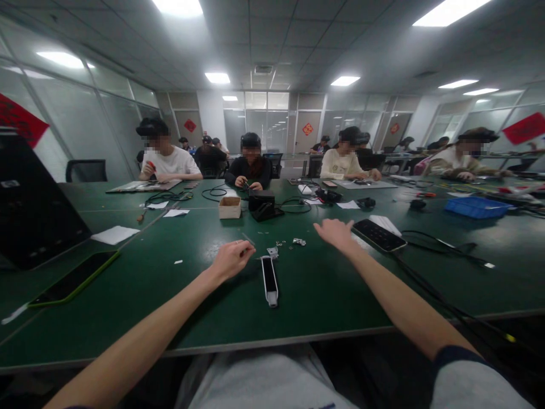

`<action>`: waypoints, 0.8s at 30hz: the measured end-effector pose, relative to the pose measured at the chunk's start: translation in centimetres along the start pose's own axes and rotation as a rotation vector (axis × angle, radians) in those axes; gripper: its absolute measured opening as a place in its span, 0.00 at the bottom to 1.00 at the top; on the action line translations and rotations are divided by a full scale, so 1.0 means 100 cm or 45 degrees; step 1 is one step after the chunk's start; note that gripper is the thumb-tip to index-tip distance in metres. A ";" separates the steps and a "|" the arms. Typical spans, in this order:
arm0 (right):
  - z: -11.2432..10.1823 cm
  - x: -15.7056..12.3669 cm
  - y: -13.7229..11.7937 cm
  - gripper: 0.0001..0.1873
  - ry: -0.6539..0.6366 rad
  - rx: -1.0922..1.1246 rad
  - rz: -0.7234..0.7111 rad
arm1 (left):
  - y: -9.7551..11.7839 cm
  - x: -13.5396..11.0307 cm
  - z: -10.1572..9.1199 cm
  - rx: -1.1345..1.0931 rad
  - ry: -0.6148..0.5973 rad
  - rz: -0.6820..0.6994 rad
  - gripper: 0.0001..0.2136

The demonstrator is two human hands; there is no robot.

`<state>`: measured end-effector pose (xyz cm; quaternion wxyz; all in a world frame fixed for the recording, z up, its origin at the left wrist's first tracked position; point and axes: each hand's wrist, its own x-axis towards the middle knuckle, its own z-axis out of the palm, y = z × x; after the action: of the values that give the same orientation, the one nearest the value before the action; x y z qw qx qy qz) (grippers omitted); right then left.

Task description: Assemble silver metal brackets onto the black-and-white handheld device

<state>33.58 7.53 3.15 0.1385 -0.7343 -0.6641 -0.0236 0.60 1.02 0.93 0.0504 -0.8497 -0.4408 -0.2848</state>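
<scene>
My left hand (pixel 232 260) is closed in a pinch over the green table. A thin pale strip (pixel 247 238) sticks out at its fingertips; its kind is too small to make out. Right of that hand lies a slim white device with a long black face (pixel 269 279), its narrow end towards me. Small metallic-looking pieces (pixel 272 252) lie at its far end, and another silvery piece (pixel 299 242) rests further right among tiny loose bits. My right hand (pixel 335 233) is open, palm down, fingers stretched forward, beside a dark phone (pixel 378 235), with nothing seen in it.
A green-edged phone (pixel 74 278) and a black HP-marked case (pixel 34 199) stand left. Ahead are a small cardboard box (pixel 230 208) and a black device (pixel 261 203). A blue tray (pixel 477 207) and cables (pixel 443 244) lie right. Several people work across the table.
</scene>
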 end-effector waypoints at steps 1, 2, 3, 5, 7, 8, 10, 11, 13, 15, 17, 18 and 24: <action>0.000 0.008 0.017 0.24 -0.104 -0.046 0.188 | -0.003 0.000 0.000 0.003 -0.002 -0.018 0.08; 0.001 0.015 0.033 0.25 -0.194 -0.064 0.318 | -0.006 0.001 0.001 0.005 -0.006 -0.029 0.07; 0.002 0.021 0.047 0.25 -0.235 -0.066 0.406 | -0.008 0.001 0.001 0.007 -0.010 -0.037 0.07; 0.006 0.029 0.068 0.26 -0.290 -0.062 0.549 | -0.008 0.002 0.003 0.011 -0.026 -0.040 0.07; 0.010 0.035 0.079 0.27 -0.284 -0.059 0.597 | -0.006 0.002 0.004 0.015 -0.052 -0.035 0.07; 0.012 0.037 0.082 0.27 -0.280 -0.059 0.599 | -0.004 0.002 0.004 0.015 -0.066 -0.031 0.07; 0.016 0.039 0.085 0.28 -0.301 -0.055 0.593 | -0.001 0.002 0.003 0.010 -0.093 -0.026 0.07; 0.017 0.039 0.085 0.28 -0.316 -0.052 0.592 | 0.000 0.002 0.003 0.006 -0.105 -0.023 0.07; 0.018 0.040 0.084 0.28 -0.336 -0.053 0.602 | 0.001 0.001 0.003 0.005 -0.121 -0.022 0.07; 0.019 0.040 0.083 0.29 -0.315 -0.063 0.585 | 0.000 0.002 0.003 0.015 -0.126 -0.025 0.07; 0.020 0.040 0.082 0.28 -0.265 -0.085 0.510 | -0.001 0.002 0.005 0.023 -0.125 -0.033 0.07; 0.020 0.041 0.081 0.28 -0.239 -0.094 0.461 | -0.002 0.002 0.005 0.024 -0.128 -0.037 0.07; 0.024 0.044 0.083 0.28 -0.195 -0.063 0.400 | -0.004 0.002 0.006 0.039 -0.142 -0.037 0.09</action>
<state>41.85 11.65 0.40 0.0713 -0.8320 -0.5489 0.0379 0.68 1.60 0.46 0.0346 -0.8569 -0.4595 -0.2311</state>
